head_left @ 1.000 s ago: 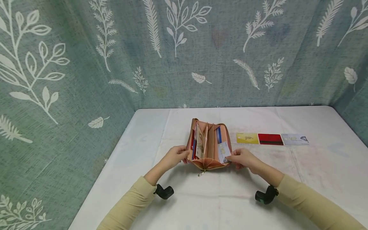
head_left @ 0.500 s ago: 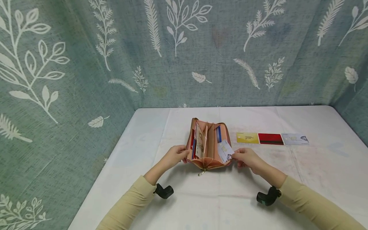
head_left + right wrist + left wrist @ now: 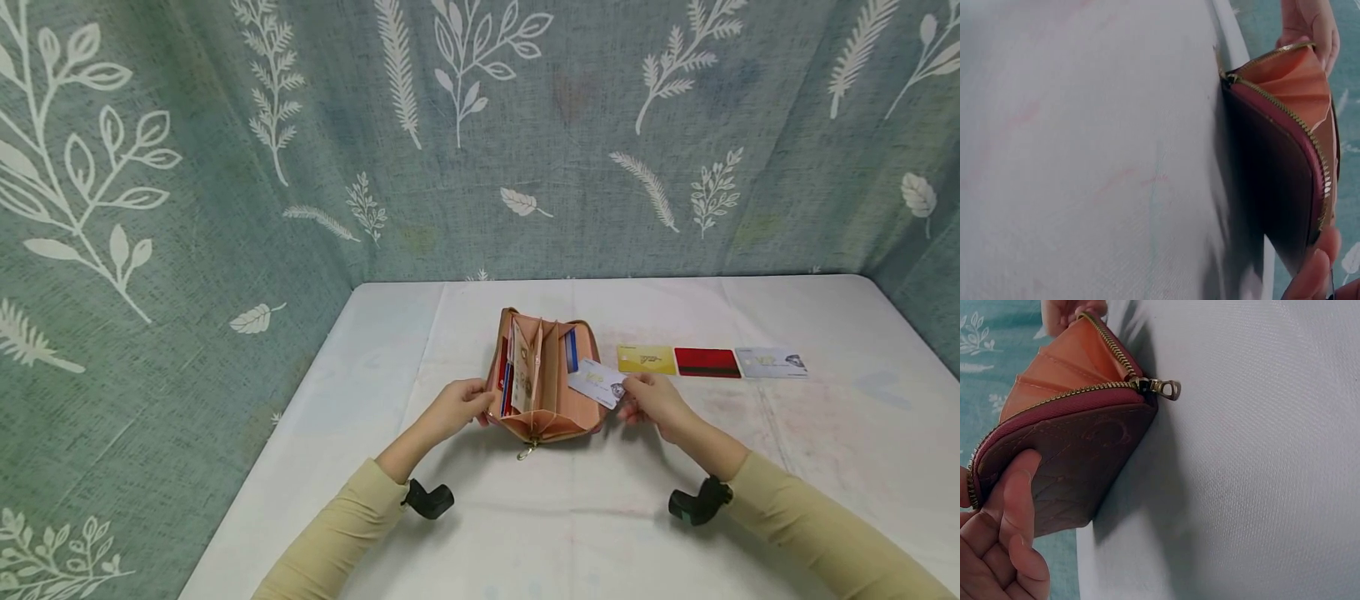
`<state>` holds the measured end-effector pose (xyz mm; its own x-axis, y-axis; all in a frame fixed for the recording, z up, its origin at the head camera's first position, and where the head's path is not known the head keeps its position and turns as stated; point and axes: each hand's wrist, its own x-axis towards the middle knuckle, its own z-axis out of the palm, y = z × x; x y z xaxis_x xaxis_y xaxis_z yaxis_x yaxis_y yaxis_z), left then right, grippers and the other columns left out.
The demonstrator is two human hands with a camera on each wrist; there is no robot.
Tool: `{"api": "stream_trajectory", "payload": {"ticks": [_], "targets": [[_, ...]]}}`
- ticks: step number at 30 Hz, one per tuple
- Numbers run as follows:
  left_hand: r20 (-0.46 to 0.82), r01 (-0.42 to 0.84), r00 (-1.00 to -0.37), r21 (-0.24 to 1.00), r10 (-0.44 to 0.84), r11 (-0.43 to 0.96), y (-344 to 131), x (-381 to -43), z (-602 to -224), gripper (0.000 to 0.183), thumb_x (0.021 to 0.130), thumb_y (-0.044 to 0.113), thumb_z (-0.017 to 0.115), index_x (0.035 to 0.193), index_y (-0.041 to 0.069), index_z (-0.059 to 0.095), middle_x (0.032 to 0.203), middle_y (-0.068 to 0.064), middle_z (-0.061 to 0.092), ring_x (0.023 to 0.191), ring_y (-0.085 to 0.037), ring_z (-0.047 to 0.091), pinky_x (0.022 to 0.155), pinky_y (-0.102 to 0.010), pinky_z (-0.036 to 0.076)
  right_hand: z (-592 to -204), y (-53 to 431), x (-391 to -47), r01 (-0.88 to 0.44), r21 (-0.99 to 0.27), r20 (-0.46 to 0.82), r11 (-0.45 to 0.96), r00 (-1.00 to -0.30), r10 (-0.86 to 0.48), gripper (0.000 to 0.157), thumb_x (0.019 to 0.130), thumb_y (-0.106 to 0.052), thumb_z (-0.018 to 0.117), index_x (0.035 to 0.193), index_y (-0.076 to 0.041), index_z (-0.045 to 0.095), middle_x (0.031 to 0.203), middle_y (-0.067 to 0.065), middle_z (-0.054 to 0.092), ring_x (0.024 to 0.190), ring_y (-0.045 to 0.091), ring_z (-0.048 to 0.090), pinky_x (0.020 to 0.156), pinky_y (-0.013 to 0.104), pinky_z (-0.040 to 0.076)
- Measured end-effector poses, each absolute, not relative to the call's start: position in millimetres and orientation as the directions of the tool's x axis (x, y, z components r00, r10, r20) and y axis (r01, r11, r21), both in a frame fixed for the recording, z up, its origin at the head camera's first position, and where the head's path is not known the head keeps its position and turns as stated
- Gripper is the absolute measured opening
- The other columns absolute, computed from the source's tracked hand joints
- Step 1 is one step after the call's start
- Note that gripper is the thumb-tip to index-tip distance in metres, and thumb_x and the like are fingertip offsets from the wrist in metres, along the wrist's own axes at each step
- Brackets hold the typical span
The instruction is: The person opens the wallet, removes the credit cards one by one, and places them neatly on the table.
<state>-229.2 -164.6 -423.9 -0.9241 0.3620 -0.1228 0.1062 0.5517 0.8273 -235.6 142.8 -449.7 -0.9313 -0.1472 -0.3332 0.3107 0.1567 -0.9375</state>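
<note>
Wallet (image 3: 1079, 465), quilted outside, pleated within

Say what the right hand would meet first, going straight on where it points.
Probably the wallet: the right hand holds a card overlapping it in the head view; depth is unclear.

On my head view, the left forearm (image 3: 341, 529) and right forearm (image 3: 813, 517), sleeved in tan, angle forward and inward. I see the left hand (image 3: 459, 406) gripping with bent fingers (image 3: 1018, 500); the right hand (image 3: 658, 403), apart from it, pinches at its fingertips (image 3: 1315, 272).
</note>
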Motion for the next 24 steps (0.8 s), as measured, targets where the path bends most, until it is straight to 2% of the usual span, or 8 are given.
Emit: {"api": "stream_trajectory", "payload": {"ticks": [6,10,14,17,24], "targets": [[-0.125,0.103,-0.924,0.828,0.361,0.551,-164.5,-229.0,-424.5,0.021,0.094,0.015,0.048,0.096,0.000,0.062,0.069,-0.006,0.064,0.062,-0.010,0.057,0.063,-0.032,0.044,-449.4,143.3,-236.5,0.315,-0.947,-0.321,0.058,-0.931,-0.172,0.032,0.098,-0.011,0.033,0.119,0.013,0.029,0.080,0.008,0.060,0.056,0.010,0.064,0.054,0.022,0.051],[-0.118,0.109,-0.924,0.831,0.364,0.546,-164.7,-228.8,-424.6,0.021,0.094,0.015,0.048,0.098,-0.001,0.062,0.071,-0.007,0.065,0.063,-0.011,0.057,0.064,-0.033,0.045,-448.5,143.8,-236.7,0.345,-0.939,-0.341,0.012,-0.919,-0.197,0.037,0.095,-0.006,0.041,0.123,0.011,0.023,0.086,0.011,0.057,0.059,0.012,0.065,0.058,0.025,0.053],[-0.110,0.121,-0.920,0.832,0.375,0.542,-160.5,-221.2,-410.7,0.022,0.095,0.012,0.046,0.099,-0.005,0.061,0.073,-0.014,0.064,0.065,-0.020,0.059,0.062,-0.029,0.043,-447.3,145.8,-236.4,0.365,-0.931,-0.359,0.006,-0.912,-0.201,0.050,0.092,-0.004,0.047,0.128,0.009,0.016,0.088,0.010,0.057,0.061,0.011,0.063,0.061,0.025,0.053],[-0.114,0.117,-0.922,0.830,0.371,0.545,-159.5,-221.0,-410.2,0.022,0.095,0.010,0.046,0.099,-0.006,0.060,0.073,-0.016,0.064,0.066,-0.023,0.059,0.061,-0.028,0.042,-447.6,148.4,-235.7,0.357,-0.934,-0.349,-0.002,-0.916,-0.196,0.050,0.091,-0.005,0.048,0.129,0.008,0.017,0.083,0.007,0.059,0.061,0.010,0.063,0.061,0.025,0.053],[-0.116,0.114,-0.924,0.827,0.366,0.550,-163.8,-229.0,-424.4,0.023,0.094,0.017,0.049,0.100,-0.001,0.062,0.072,-0.009,0.065,0.063,-0.012,0.057,0.061,-0.026,0.042,-446.8,158.3,-234.0,0.273,-0.962,-0.269,0.001,-0.949,-0.167,0.046,0.092,-0.005,0.046,0.131,0.006,0.025,0.078,0.001,0.060,0.059,0.009,0.062,0.057,0.024,0.053]]}}
